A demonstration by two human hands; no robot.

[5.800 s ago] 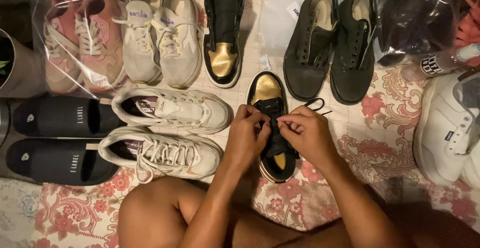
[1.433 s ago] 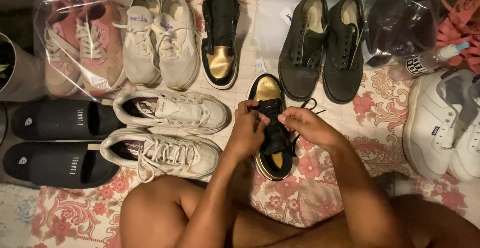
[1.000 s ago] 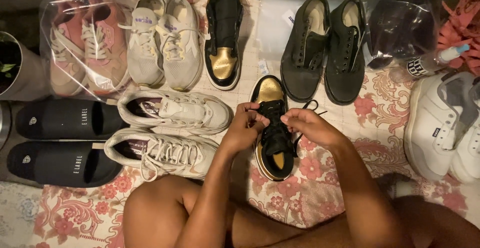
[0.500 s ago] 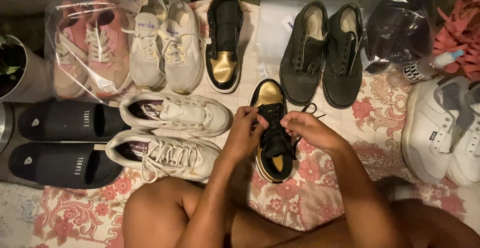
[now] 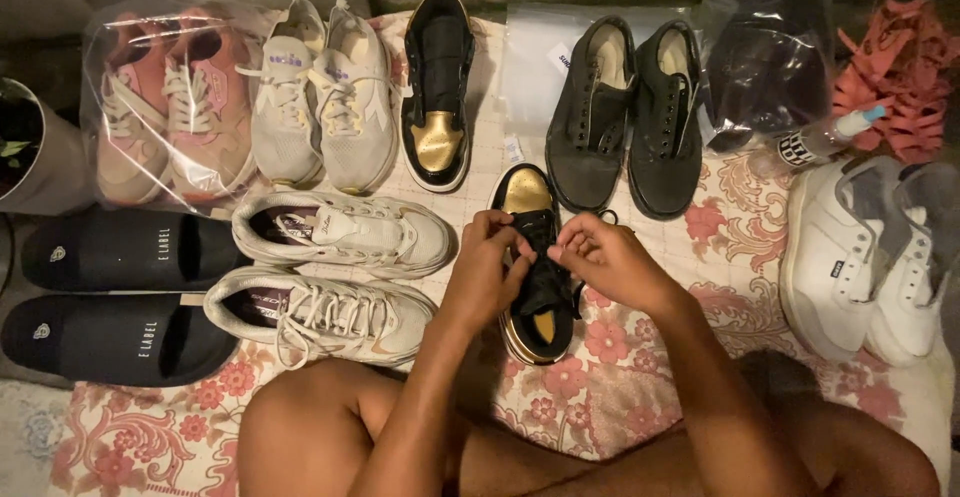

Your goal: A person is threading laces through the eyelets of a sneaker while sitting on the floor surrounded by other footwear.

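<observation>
A black and gold high-top shoe (image 5: 534,257) lies on the floral cloth (image 5: 620,397) in front of me, toe pointing away. My left hand (image 5: 488,269) pinches its black lace on the left side of the shoe. My right hand (image 5: 604,257) grips the lace on the right side. Both hands hover over the shoe's lacing, fingers closed on the lace. The matching black and gold shoe (image 5: 437,92) rests farther back.
Two white sneakers (image 5: 335,267) lie on their sides to the left, black slides (image 5: 110,297) beyond them. Beige sneakers (image 5: 320,92), bagged pink sneakers (image 5: 170,107), dark lace-up shoes (image 5: 630,117), white sneakers (image 5: 860,257), a plastic bag (image 5: 770,57) and a small bottle (image 5: 820,139) surround them.
Both hands keep working the lace on the black and gold shoe, shifting slightly up the lacing. The view drifted a little; the shoes around have not moved.
</observation>
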